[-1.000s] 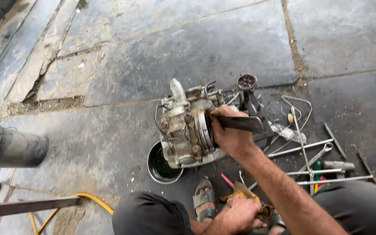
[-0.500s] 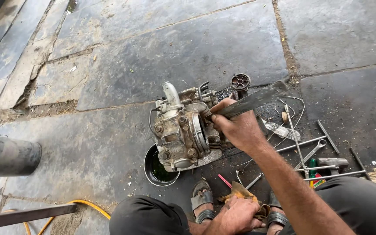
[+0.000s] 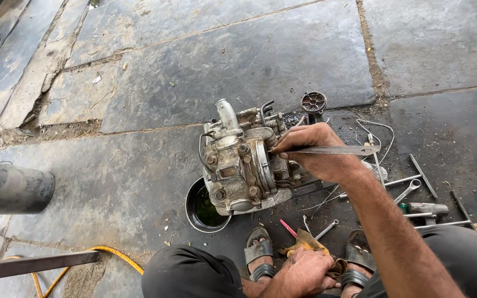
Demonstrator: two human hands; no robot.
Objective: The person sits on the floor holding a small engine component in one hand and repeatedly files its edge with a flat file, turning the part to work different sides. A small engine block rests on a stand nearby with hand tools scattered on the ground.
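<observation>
I'm squatting on a floor of big dark stone slabs (image 3: 260, 60). The engine block (image 3: 244, 165) sits on the slab right in front of my sandals, just short of the crack between two slabs, standing tall with its pipe stub pointing up and away from me. It overlaps a small round bowl (image 3: 204, 208) of greenish liquid on its near-left side. My right hand (image 3: 313, 152) is clenched round a long flat metal tool (image 3: 332, 149); it lies nearly level, long axis running left to right, tip against the block's right side, the other end sticking out past my wrist. My left hand (image 3: 305, 271) is down by my feet gripping a tan rag (image 3: 307, 243). Spanners (image 3: 407, 190) and rods lie scattered on the slab to my right.
</observation>
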